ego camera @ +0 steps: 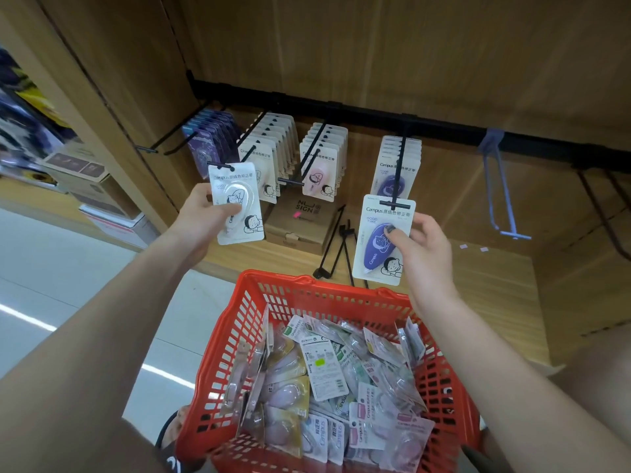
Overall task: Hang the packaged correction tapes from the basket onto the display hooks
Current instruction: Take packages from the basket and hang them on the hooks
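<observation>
- A white-tape package (pixel 238 203) is being pinched by the left hand (pixel 201 213), with the thumb laid across the clear blister on its front and the fingers hidden behind the card.
- The top of this package is being held at the tip of a black hook (pixel 222 165), in front of the row of white packages (pixel 273 145); whether the hook is through the card's hole cannot be told.
- A purple-tape package (pixel 382 238) is being gripped by the right hand (pixel 425 247), with a dark-nailed thumb pressed on the purple blister and the other fingers curled at the card's right edge.
- The top edge of this package is being held at the crossbar tip of another black hook (pixel 397 172), in front of the row of purple packages (pixel 399 162).
- A row of pink packages (pixel 321 165) and a row of dark patterned packages (pixel 211 138) are being carried on further hooks of the black rail (pixel 444 122).
- A pale blue hook (pixel 498 192) is being left bare to the right.
- A brown cardboard box (pixel 300 220) and some loose black hooks (pixel 336 247) are being kept on the wooden shelf (pixel 495 288) below the rail.
- A red basket (pixel 239 322) is being held low in front of the person, between the forearms, and many more packaged correction tapes (pixel 327 377) are being carried in it in a loose heap.
</observation>
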